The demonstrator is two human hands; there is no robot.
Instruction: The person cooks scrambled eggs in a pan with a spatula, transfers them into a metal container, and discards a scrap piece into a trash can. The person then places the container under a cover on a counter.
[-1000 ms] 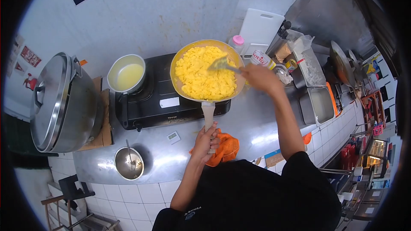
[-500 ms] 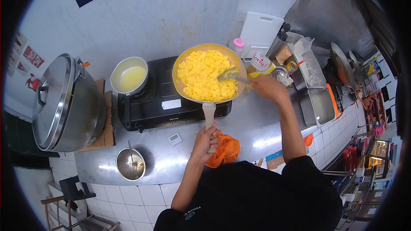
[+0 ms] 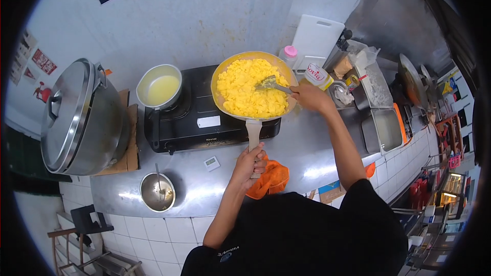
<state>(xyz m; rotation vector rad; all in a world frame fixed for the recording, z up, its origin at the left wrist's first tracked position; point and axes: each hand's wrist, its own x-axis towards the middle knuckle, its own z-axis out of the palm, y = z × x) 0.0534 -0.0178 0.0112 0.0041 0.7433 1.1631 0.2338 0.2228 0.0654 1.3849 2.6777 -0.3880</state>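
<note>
Scrambled eggs point(image 3: 248, 89) fill a yellow-lined frying pan point(image 3: 219, 103) at the right side of a black portable stove point(image 3: 179, 142). My left hand point(image 3: 249, 164) is wrapped round the pan's pale handle point(image 3: 254, 134). In my right hand point(image 3: 313, 98) is a grey spatula point(image 3: 268, 83), its head among the eggs near the pan's right side. An orange cloth point(image 3: 273, 178) lies on the counter just beside my left hand. Left of the pan, over the stove, stands a small saucepan point(image 3: 142, 92) with pale yellow liquid in it.
A large lidded metal pot point(image 3: 102, 128) stands at the left on cardboard. Nearer the front are a metal bowl point(image 3: 145, 194) with a utensil and a small white timer point(image 3: 211, 163). Behind the pan are a pink-capped jar point(image 3: 289, 55), a white cutting board point(image 3: 312, 41) and a Sovia-type tub point(image 3: 316, 75).
The spatula has turned and shifted slightly within the eggs, my right hand moving a little left with it. My left hand keeps its hold on the handle. The view has shifted slightly.
</note>
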